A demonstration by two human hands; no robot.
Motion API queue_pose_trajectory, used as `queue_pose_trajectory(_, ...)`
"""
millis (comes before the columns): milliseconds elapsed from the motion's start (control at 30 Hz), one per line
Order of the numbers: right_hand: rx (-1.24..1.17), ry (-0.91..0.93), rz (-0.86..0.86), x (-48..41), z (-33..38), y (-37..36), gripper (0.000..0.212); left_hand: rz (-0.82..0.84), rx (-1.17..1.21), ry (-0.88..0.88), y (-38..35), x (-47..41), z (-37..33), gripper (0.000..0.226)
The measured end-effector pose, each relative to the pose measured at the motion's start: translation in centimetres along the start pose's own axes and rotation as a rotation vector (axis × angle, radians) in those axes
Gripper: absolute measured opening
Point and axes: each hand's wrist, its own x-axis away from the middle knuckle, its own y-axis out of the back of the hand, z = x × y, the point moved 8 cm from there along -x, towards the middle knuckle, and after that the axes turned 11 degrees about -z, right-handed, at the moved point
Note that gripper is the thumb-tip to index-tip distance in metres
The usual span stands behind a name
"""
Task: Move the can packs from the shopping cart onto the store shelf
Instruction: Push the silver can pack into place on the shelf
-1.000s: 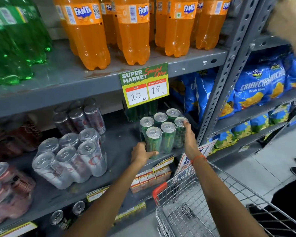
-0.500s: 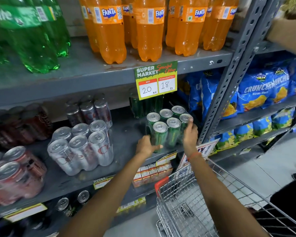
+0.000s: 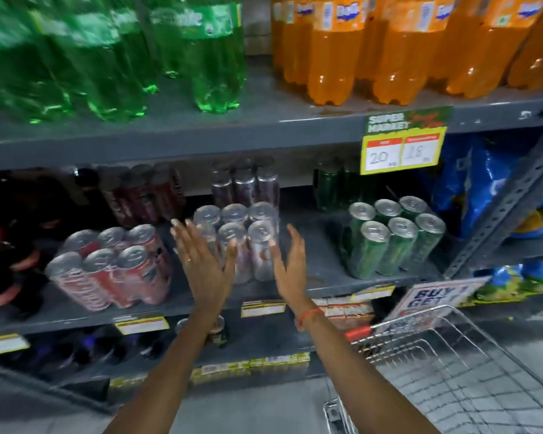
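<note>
Green cans (image 3: 392, 238) now stand alone at the right of the shelf (image 3: 320, 277); your hands have let them go and swung left to the silver pack (image 3: 242, 239). Left hand (image 3: 206, 264) and right hand (image 3: 290, 261) are open, palms inward, flanking that pack without gripping. That pack looks delivered, and what shows of the cart (image 3: 445, 355) holds none. Readable writing: "SUPER MARKET", "20" and "18" on the tag (image 3: 403, 142); "BUY GET" on the sign (image 3: 433, 297).
</note>
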Motion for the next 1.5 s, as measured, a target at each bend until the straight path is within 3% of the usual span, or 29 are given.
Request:
queue_pose_trajectory(133, 0.003, -0.01, 0.125, 0.7, -2.4, -2.2, 0.061, 0.201, 0.465, 0.322, -0.7, 0.1, 4.1, 0.115)
queue_pose_trajectory(267, 0.048, -0.072, 0.113, -0.5, -3.6, -1.8, 0.047, 0.344, 0.427, 0.5, -1.5, -0.3, 6.8, 0.105)
queue_pose_trajectory(400, 0.023, -0.095, 0.158, -0.9, -3.7, -1.6, 0.045, 0.377, 0.458, 0.506, -1.4, -0.1, 7.8, 0.094)
queue_pose_trajectory(500, -0.035, -0.134, 0.175, -0.8, -3.8, -0.9, 0.049, 0.393, 0.492, 0.508, -1.7, 0.8, 8.0, 0.054)
queue_pose_trajectory(567, -0.064, -0.145, 0.188, -0.6, -3.9, -0.2, 0.051, 0.399, 0.518, 0.507, -1.8, 1.5, 7.9, 0.045)
queue_pose_trajectory(767, -0.106, -0.14, 0.174, -0.8, -4.0, 2.3, 0.038, 0.382, 0.582, 0.486, -2.1, 2.9, 5.5, 0.05)
queue_pose_trajectory(1067, -0.151, -0.178, 0.171, -0.8, -4.7, 2.7, 0.049, 0.355, 0.565, 0.503, -2.5, 3.3, 5.7, 0.053)
queue_pose_trajectory(1500, -0.119, -0.203, 0.183, -1.1, -4.6, 2.5, 0.05, 0.325, 0.541, 0.441, -2.6, 2.9, 5.7, 0.046)
